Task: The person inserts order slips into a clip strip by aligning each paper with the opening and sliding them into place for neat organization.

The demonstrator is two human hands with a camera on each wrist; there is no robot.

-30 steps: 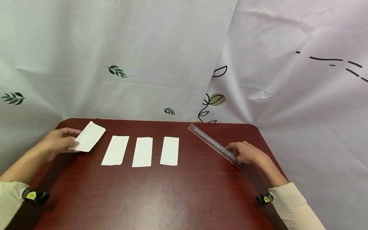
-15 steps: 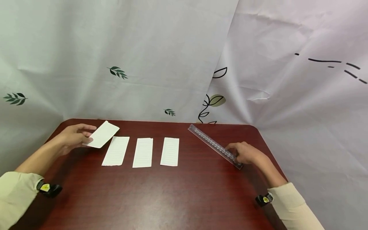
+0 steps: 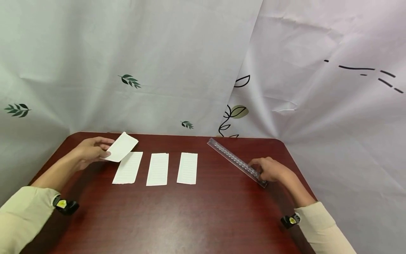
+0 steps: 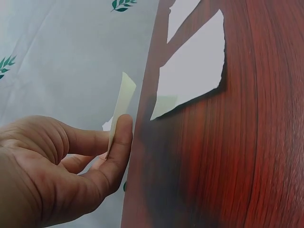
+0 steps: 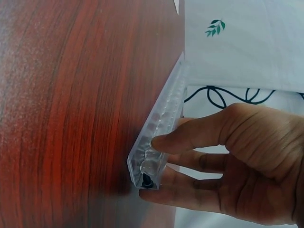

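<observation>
Between thumb and fingers, my left hand [image 3: 90, 151] pinches a white paper slip [image 3: 122, 147], held tilted above the table. In the head view this slip overlaps the top corner of the leftmost lined paper slip [image 3: 127, 170]. Two more lined slips, a middle one [image 3: 157, 170] and a right one [image 3: 187, 168], lie flat in a row. The left wrist view shows the pinched slip [image 4: 122, 99] nearly edge-on. My right hand [image 3: 270, 169] grips the near end of a long, narrow clear plastic case [image 3: 231, 156]. Rounded clear shapes line its length, and a small black piece [image 5: 147, 180] shows at its near end.
The dark red wood-grain table [image 3: 177, 218] has rounded back corners. Behind it hangs a pale curtain [image 3: 158, 53] with leaf prints, right along the table's back edge. Each wrist wears a small black device, the left one [image 3: 65, 205] and the right one [image 3: 290, 221].
My left hand has carried its paper slip to the right, from beside the row to over the leftmost slip. The right hand and clear plastic case stay in place.
</observation>
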